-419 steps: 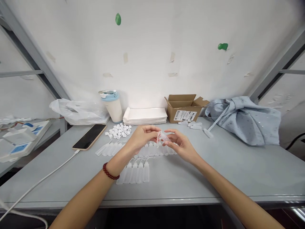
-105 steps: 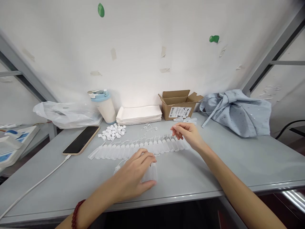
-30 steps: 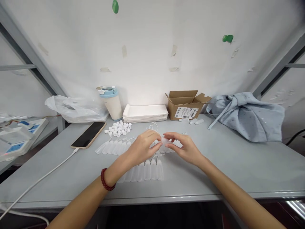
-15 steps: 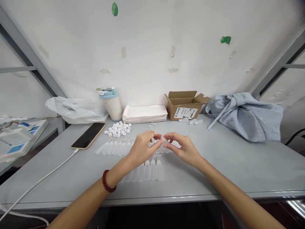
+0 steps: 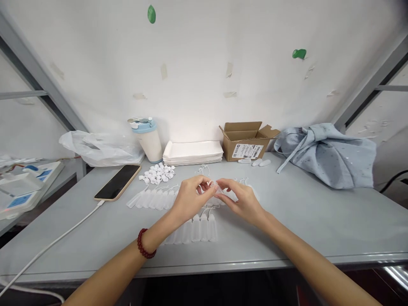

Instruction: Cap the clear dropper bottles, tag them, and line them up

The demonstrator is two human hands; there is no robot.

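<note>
Between my two hands is a small translucent plastic bottle (image 5: 218, 189), mostly covered by fingers. My left hand (image 5: 190, 196), with a dark red bead bracelet at the wrist, pinches its top end. My right hand (image 5: 245, 200) has thumb and fingers closed on its body. Beneath and behind the hands lies a row of similar bottles (image 5: 154, 199) with thin white strands at their tops. Nearer the front edge, another row of bottles (image 5: 204, 229) is partly hidden by my left forearm. A pile of small white caps (image 5: 157, 173) lies behind the left end of the rows.
A phone (image 5: 118, 182) with a white charging cable lies at left. Along the wall stand a plastic bag (image 5: 100, 148), a tumbler (image 5: 149, 142), a stack of white sheets (image 5: 193, 154), an open cardboard box (image 5: 245, 144) and a light blue cloth bag (image 5: 331, 157).
Both hands and the bottle have shifted slightly left, and the fingers have changed their hold on it a little. The whole view has moved slightly; the things on the table look unchanged.
</note>
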